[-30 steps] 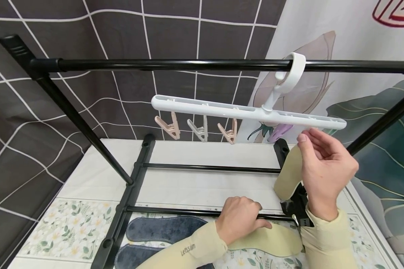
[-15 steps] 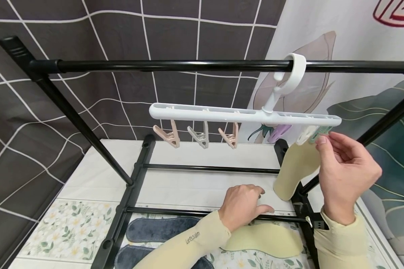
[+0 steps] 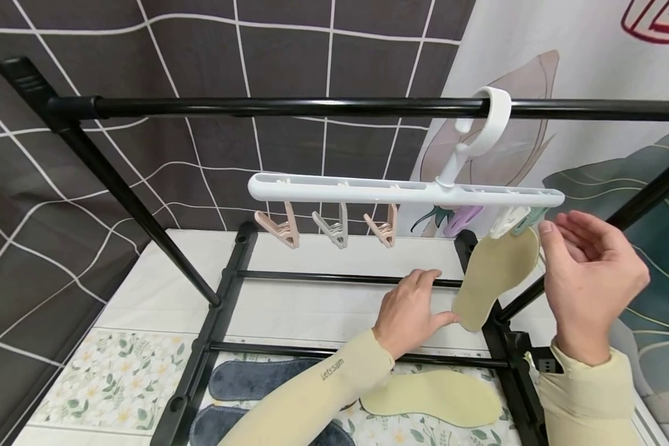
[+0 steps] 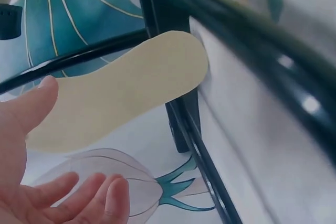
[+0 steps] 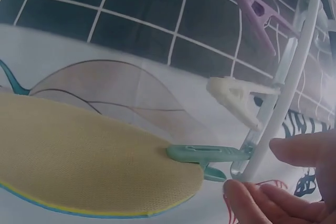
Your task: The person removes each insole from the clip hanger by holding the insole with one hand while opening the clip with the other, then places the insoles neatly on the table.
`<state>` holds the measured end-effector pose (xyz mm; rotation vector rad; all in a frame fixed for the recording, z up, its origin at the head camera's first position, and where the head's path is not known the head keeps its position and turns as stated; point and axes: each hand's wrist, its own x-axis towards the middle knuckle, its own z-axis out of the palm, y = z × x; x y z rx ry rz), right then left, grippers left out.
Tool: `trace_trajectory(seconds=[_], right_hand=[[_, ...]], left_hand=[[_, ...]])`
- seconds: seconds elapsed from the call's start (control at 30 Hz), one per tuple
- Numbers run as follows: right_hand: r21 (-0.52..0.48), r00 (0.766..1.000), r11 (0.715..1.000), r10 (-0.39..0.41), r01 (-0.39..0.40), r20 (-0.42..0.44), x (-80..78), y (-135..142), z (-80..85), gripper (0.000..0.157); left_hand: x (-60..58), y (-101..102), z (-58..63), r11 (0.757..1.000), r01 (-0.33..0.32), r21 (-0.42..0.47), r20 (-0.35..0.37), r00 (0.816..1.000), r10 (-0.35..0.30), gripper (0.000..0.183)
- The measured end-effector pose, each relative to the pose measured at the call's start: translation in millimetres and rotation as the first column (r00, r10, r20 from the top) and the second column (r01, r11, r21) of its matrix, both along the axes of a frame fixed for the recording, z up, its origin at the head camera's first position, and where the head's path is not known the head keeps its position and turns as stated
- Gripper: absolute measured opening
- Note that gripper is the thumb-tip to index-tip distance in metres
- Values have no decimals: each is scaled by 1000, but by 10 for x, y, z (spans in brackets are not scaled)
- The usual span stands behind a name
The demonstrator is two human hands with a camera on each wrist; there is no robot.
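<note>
A pale yellow insole (image 3: 496, 272) hangs by one end from a green clothespin (image 5: 207, 153) on the right end of a white clip hanger (image 3: 362, 189). My right hand (image 3: 593, 279) is beside that clothespin, its thumb and loosely bent fingers apart with nothing between them. Next to the green one, a cream clothespin (image 5: 236, 98) hangs off the insole. My left hand (image 3: 409, 316) reaches toward the insole's lower end, its fingers relaxed and apart and its thumb tip close to the edge. In the left wrist view, the thumb overlaps the insole (image 4: 121, 95).
The hanger hooks over the top bar (image 3: 290, 107) of a black rack. Pink (image 3: 281, 229), grey (image 3: 334, 228) and purple (image 3: 463, 220) clothespins dangle from it. Below lie another yellow insole (image 3: 435, 396) and dark blue insoles (image 3: 273, 379). Lower rack bars (image 3: 334, 278) cross beneath.
My right hand has moved right and come off the green clothespin, leaving the insole hanging. My left hand has risen from the lower bar toward the insole's lower end.
</note>
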<state>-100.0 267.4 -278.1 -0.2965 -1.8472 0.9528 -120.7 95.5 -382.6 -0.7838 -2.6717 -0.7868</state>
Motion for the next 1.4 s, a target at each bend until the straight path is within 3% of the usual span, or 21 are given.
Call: trace_trajectory(seconds=[0.3, 0.43, 0.67, 0.83, 1.4], right_hand=[[2, 990, 999, 53, -54, 134, -4, 25, 10, 42], [-20, 978, 997, 75, -72, 192, -23, 15, 38, 48], [-8, 948, 999, 44, -43, 316, -98, 0, 60, 53], [-17, 957, 999, 44, -41, 288, -98, 8, 44, 47], [-17, 986, 1000, -23, 26, 164, 6, 49, -13, 30]], left_hand=[[-98, 212, 114, 999, -33, 11, 93, 995, 32, 89], [-142, 286, 109, 999, -43, 18, 108, 993, 41, 95], [-209, 395, 60, 998, -56, 12, 164, 985, 53, 100], [-216, 462, -6, 999, -39, 16, 218, 975, 35, 103], [-184, 699, -157, 997, 16, 70, 202, 979, -30, 108]])
